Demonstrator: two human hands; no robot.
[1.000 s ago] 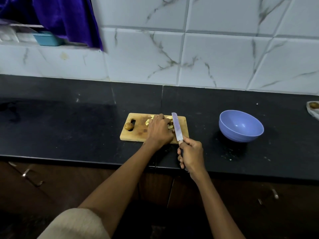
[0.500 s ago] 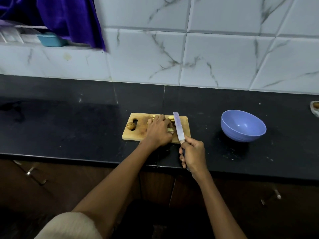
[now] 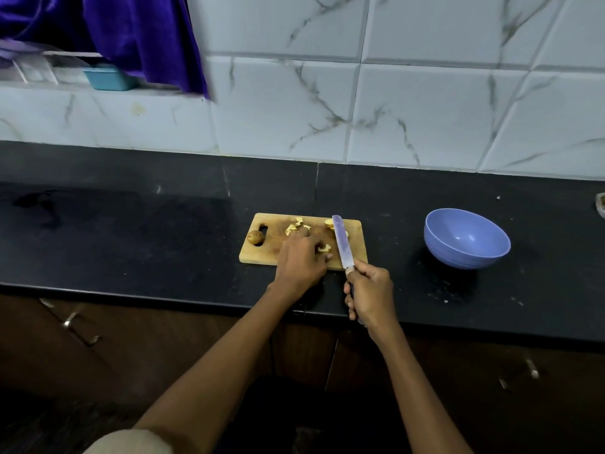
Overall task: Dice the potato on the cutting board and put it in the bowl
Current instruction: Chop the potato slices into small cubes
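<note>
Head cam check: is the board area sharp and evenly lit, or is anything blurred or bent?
Head view: dim overall; cutting board and knife fairly sharp; purple cloth edge smeared; wall tile lines bow from the wide angle; bowl casts a dark shadow on the counter.

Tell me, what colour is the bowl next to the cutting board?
The bowl is light blue, almost lavender. The head view shows it clearly.

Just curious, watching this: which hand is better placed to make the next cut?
The right hand: it grips the knife, blade over the cutting board. The left hand rests on the potato pieces, steadying them.
</note>
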